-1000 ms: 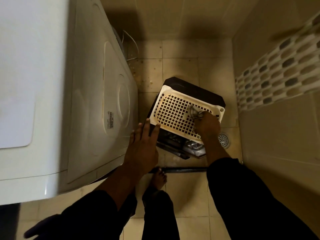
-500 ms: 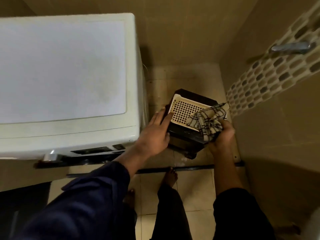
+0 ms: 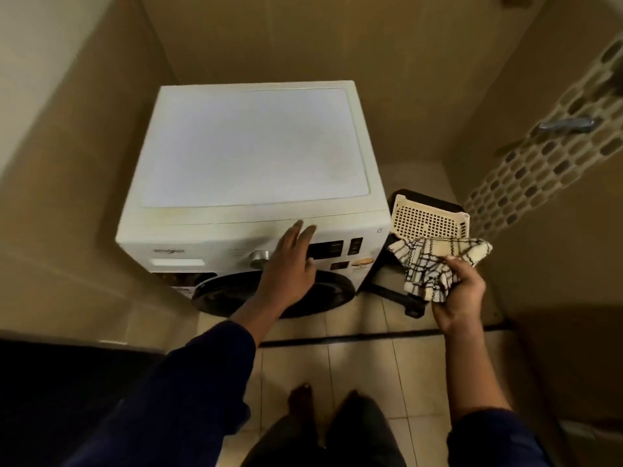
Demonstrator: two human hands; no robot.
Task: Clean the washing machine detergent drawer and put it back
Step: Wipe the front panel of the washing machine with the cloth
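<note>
Washing machine [image 3: 253, 146] beside cream basket [image 3: 428, 220]; right hand [image 3: 462, 294] grips checked cloth [image 3: 426, 264]

No wording can be read. The washing machine [image 3: 253, 146] bears a small dark logo [image 3: 169, 251] at the left of its control panel [image 3: 229, 256], a tiny mark [image 3: 379, 230] near the panel's right end and an orange sticker [image 3: 362, 262] below the display [image 3: 326, 249], all too blurred to read.

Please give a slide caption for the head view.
Left hand open over the washing machine front; right hand holds a checked cloth.
</note>
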